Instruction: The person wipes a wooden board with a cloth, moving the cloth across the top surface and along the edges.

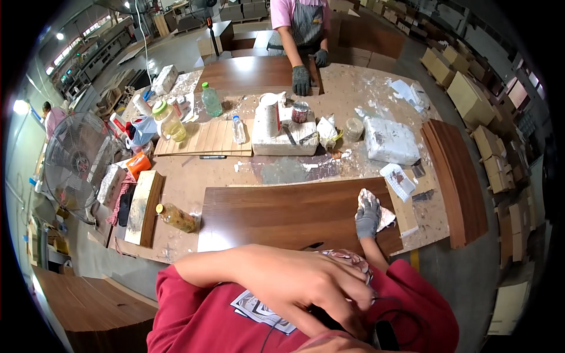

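My right hand (pixel 368 216), in a grey glove, presses a crumpled white cloth with reddish marks (pixel 385 219) onto the right part of a dark brown wood-grain panel (pixel 276 206). The panel lies flat along the near side of the worktable (pixel 176 176). My left hand (pixel 321 288) is bare and raised close in front of my chest, above the panel's near edge. Its fingers bend around, with the tips partly hidden; what they pinch, if anything, does not show. Patterned fabric (pixel 350 259) lies just behind this hand.
Across the table a person in a striped apron (pixel 303 35) rests a gloved hand on another brown panel (pixel 247 73). Bottles (pixel 176 217), a white block with cans (pixel 285 141), and a wrapped white block (pixel 391 141) stand between. A fan (pixel 79 165) is left; stacked panels (pixel 453 182) are right.
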A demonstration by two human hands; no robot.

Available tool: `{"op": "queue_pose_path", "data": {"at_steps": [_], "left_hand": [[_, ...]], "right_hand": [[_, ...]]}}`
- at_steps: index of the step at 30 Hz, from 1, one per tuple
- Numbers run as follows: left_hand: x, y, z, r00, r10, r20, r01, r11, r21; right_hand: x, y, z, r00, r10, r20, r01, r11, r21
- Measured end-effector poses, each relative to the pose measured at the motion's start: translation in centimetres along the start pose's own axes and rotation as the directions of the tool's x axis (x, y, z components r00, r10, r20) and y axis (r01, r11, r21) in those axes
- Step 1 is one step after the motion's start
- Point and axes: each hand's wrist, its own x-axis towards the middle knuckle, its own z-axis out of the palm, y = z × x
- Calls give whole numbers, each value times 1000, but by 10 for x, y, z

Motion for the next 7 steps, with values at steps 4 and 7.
{"op": "queue_pose_path", "data": {"at_steps": [4,7], "left_hand": [[22,14,-14,999,33,24,-33,999,-31],[35,25,-21,983,-136,123,139,990,-16]], "right_hand": [[8,35,16,940,-306,151,332,722,-607],[11,6,18,916,-271,297,399,516,-758]]}}
